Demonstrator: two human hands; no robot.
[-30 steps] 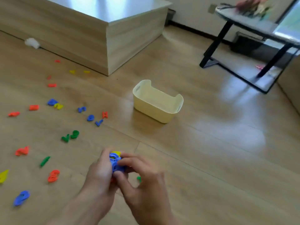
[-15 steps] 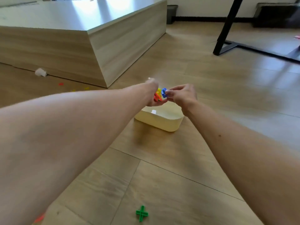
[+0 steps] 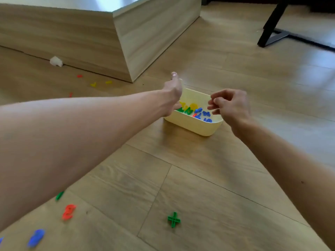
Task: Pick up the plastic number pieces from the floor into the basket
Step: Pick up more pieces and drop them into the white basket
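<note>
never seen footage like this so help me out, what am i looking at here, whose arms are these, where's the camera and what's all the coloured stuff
There is no machine here: these are a person's two bare arms, filmed by one wide-angle camera worn on their head, looking forward and down. The left hand reaches over a pale yellow basket on the wood floor; its thumb sticks up and its fingers are mostly hidden, so I cannot tell whether it holds anything. The right hand hovers by the basket's other end, its fingers loosely curled, holding nothing. In the basket lie coloured plastic pieces, green, yellow, blue and red. More lie loose on the floor: a green plus sign, a red piece and a blue piece near the camera.
</note>
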